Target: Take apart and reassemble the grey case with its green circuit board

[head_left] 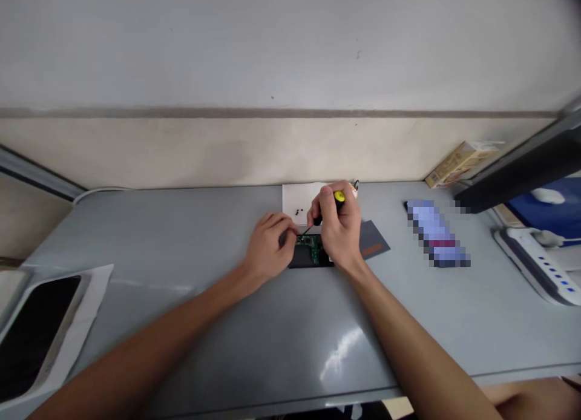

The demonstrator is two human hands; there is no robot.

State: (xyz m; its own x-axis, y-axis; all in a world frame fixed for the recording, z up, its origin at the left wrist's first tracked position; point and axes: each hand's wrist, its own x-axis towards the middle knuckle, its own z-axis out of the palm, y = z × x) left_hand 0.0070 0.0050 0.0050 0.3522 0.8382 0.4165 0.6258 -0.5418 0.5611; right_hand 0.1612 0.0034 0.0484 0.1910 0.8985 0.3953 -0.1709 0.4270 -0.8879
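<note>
My right hand [340, 229] is wrapped around a screwdriver [339, 197] with a black handle and a yellow end. Its thin shaft slants down to the left, and the tip is at the top left of a green circuit board [314, 250]. The board sits in an opened black device [303, 260] lying flat on the table. My left hand [271, 247] grips the device's upper left edge, fingers curled in near the tip. Behind the device, several small dark screws [298, 212] lie on a white sheet of paper [295, 195]. My right hand covers the device's right end.
A dark grey card [374, 239] lies right of the device. Further right are a blurred-out phone [436, 232], a white power strip [540, 265] and a small box [460, 163] by the wall. At the left, a black-screened device [39, 329] rests on white paper.
</note>
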